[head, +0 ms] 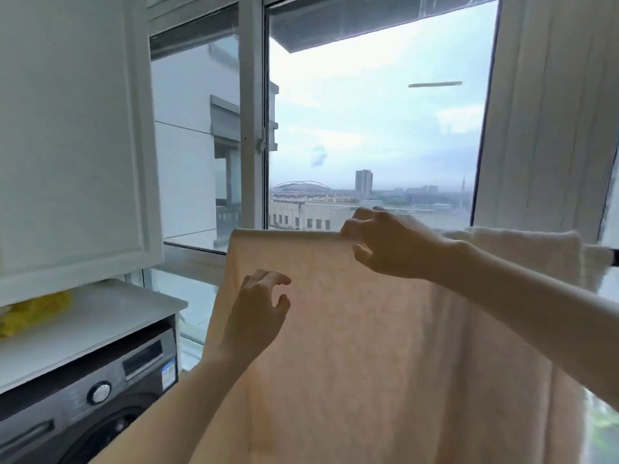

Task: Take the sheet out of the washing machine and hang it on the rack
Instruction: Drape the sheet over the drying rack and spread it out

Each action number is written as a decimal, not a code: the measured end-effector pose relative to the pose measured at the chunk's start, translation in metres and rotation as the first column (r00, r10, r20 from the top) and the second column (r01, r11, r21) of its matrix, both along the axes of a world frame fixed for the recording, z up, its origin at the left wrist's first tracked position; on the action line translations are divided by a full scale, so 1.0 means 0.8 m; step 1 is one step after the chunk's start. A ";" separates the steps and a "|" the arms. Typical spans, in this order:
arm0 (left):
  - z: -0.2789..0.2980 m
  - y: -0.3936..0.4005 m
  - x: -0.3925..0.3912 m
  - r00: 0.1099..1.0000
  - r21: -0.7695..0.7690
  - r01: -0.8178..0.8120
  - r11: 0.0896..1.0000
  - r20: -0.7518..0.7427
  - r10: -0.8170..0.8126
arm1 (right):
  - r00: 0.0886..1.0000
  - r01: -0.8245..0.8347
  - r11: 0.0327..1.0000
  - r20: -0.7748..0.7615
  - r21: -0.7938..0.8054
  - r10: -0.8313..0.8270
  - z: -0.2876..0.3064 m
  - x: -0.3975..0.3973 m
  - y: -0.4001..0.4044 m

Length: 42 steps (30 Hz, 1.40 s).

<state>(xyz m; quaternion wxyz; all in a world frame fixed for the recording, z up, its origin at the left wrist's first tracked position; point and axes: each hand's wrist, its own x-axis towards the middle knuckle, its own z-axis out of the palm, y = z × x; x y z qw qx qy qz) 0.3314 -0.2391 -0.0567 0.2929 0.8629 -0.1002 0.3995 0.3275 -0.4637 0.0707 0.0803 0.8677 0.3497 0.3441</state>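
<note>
Two hands: left [259, 308], right [385, 242]; one sheet [368, 346]; one washing machine [100, 396].

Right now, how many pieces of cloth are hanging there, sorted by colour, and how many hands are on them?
Peach cloth: 1, the sheet draped over the rack bar.
White cloth: 2, a towel beside the sheet and a curtain-like piece hanging above it.
Hands: 2, left hand and right hand, both open at the sheet.
Total: 3 cloths, 2 hands.

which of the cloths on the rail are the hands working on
The peach sheet, the wide one draped left of the white towel. The right hand is at its top fold and the left hand hovers before its face; the towel is untouched.
</note>
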 end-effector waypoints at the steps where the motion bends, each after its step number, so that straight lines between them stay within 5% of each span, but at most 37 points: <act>1: -0.003 0.023 0.007 1.000 -0.010 0.002 1.000 -0.004 -0.002 | 1.000 0.020 1.000 0.002 -0.003 -0.020 -0.006 0.005 0.020; 16: 0.022 0.150 0.133 0.977 -0.270 0.211 0.939 0.033 -0.210 | 0.982 0.136 0.991 0.133 0.003 -0.135 -0.031 0.084 0.168; 23: 0.029 0.187 0.169 0.958 -0.271 0.286 0.919 0.055 -0.282 | 0.980 0.056 0.998 0.188 0.016 -0.058 -0.026 0.125 0.204; 30: 0.051 0.203 0.195 0.900 -0.279 0.436 0.855 0.137 -0.414 | 0.969 0.199 0.979 0.141 0.053 -0.205 -0.021 0.149 0.224; 37: 0.115 0.182 0.203 0.799 -0.098 0.586 0.804 0.235 -0.554 | 0.892 0.407 0.881 0.101 0.243 -0.440 0.009 0.125 0.195; 42: 0.154 0.128 0.205 0.746 0.189 0.632 0.752 0.114 -0.656 | 0.746 0.611 0.741 0.112 0.279 -0.657 0.023 0.089 0.150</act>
